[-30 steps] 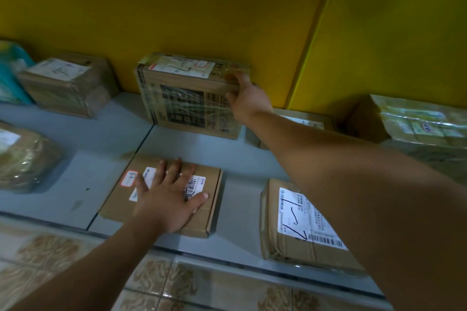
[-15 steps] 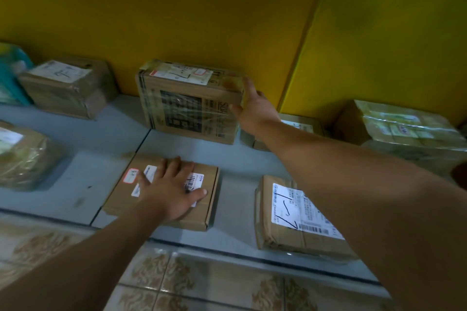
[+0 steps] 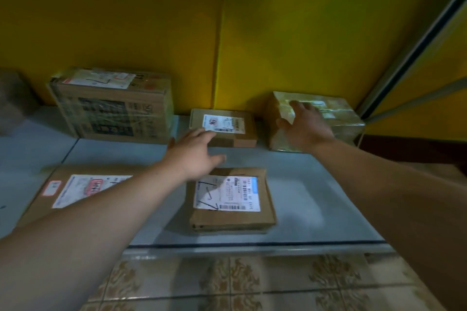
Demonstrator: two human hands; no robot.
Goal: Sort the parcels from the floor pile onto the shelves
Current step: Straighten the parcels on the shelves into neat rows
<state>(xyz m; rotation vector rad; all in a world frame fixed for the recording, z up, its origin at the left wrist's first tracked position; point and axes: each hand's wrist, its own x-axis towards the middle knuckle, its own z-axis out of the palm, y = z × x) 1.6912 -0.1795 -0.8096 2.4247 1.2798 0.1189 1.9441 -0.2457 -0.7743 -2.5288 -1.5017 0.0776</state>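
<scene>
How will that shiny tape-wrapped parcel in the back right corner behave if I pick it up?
The tape-wrapped parcel looks glossy, so it may feel slippery under the right hand. Its edges look square, so it is probably stiff, not floppy. It lies flat on the shelf, so pushed it should slide rather than tip.

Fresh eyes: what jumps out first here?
The left hand reaches, open, toward the small labelled box at back centre, while the right hand is spread over the tape-wrapped parcel at back right. Behind them is the bright yellow wall. Nearest, a brown box with a white label sits front centre on the grey shelf.
</scene>
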